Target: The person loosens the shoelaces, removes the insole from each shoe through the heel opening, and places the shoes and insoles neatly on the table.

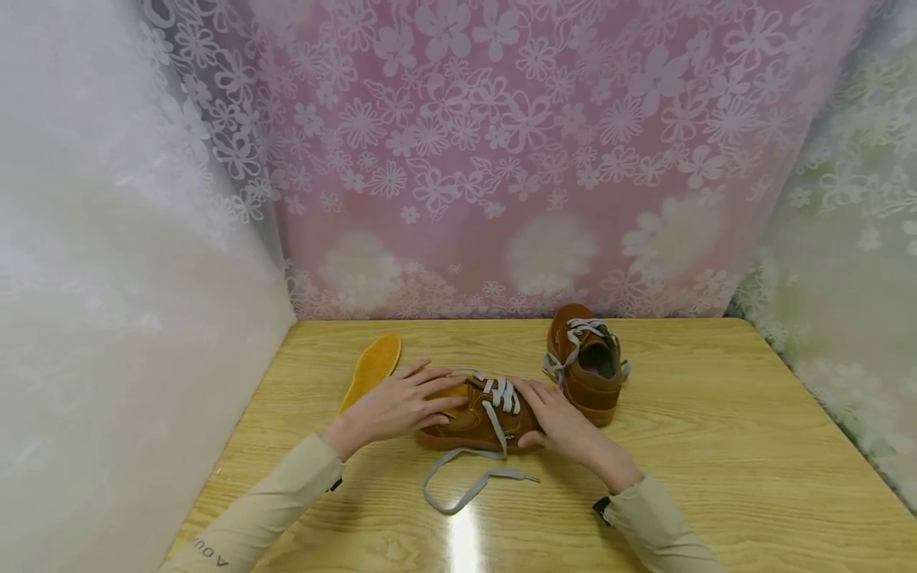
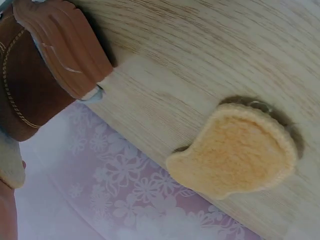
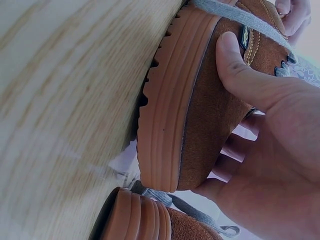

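Note:
A brown suede shoe (image 1: 466, 436) with a tan rubber sole and grey laces lies sideways on the table, toe to the right. My right hand (image 1: 566, 422) grips its toe end; the right wrist view shows the thumb (image 3: 240, 75) on the near side and the fingers partly hidden beyond the toe. My left hand (image 1: 397, 404) rests over the opening, fingers fairly straight and reaching inward. Yellow fuzzy lining material (image 1: 455, 391) shows beneath these fingers, and its edge appears at the left of the left wrist view. One loose lace (image 1: 458, 501) trails toward the front.
A yellow fleecy insole (image 2: 237, 150) lies on the wooden table (image 1: 716, 477), behind my left forearm. The second brown shoe (image 1: 602, 402), laces tied loosely about it, stands behind my right hand. Flowered curtains (image 1: 501, 159) enclose the back and sides.

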Available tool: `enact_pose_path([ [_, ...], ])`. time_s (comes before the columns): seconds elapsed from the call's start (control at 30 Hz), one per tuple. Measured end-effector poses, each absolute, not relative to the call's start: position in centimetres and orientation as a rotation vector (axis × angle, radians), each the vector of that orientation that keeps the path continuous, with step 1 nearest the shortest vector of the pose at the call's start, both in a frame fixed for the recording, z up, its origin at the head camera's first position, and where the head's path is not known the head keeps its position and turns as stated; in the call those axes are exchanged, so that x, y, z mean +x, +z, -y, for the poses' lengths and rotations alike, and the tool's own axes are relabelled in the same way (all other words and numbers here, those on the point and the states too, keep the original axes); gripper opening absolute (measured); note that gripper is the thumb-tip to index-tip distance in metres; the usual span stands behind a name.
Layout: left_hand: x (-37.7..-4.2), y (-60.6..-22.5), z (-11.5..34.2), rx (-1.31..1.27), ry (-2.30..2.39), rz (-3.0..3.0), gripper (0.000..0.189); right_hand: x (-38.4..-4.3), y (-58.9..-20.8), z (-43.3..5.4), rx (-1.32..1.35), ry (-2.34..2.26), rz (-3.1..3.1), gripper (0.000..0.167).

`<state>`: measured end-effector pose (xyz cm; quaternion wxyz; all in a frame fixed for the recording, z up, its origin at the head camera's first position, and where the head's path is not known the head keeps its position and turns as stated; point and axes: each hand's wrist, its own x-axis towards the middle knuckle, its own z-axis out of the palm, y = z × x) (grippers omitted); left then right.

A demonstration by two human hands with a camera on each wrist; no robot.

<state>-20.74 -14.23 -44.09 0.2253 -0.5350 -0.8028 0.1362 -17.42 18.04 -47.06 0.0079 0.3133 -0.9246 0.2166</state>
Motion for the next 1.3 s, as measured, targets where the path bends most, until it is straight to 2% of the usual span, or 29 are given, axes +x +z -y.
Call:
enact_pose_path([
  [0.23, -21.2, -44.4, 14.8, -1.491, 0.314, 2.225, 0.045, -17.4, -47.1, -17.9, 0.988, 0.68, 2.886, 0.094],
  [0.4, -21.0, -43.2, 15.5, -1.48, 0.269, 2.231, 0.038, -17.5, -47.1, -17.9, 0.987, 0.67, 2.89, 0.095],
  [0.7, -20.2, -41.8, 17.4, -1.427, 0.285, 2.343, 0.042, -17.6, -47.2, -17.7, 1.014, 0.659, 2.871, 0.095],
  [0.8, -19.9, -41.5, 17.7, -1.405, 0.259, 2.369, 0.038, -17.6, -47.3, -17.6, 1.028, 0.642, 2.872, 0.095],
  [0.9, -19.8, -41.1, 17.1, -1.387, 0.239, 2.412, 0.035, -17.6, -47.3, -17.7, 1.025, 0.639, 2.873, 0.096],
  [1.13, -19.7, -41.2, 14.5, -1.381, 0.421, 2.422, 0.044, -17.4, -47.6, -17.4, 0.959, 0.637, 2.835, 0.097],
  [1.3, -19.9, -41.6, 14.3, -1.373, 0.489, 2.375, 0.04, -17.2, -47.7, -17.0, 0.87, 0.594, 2.846, 0.095],
])
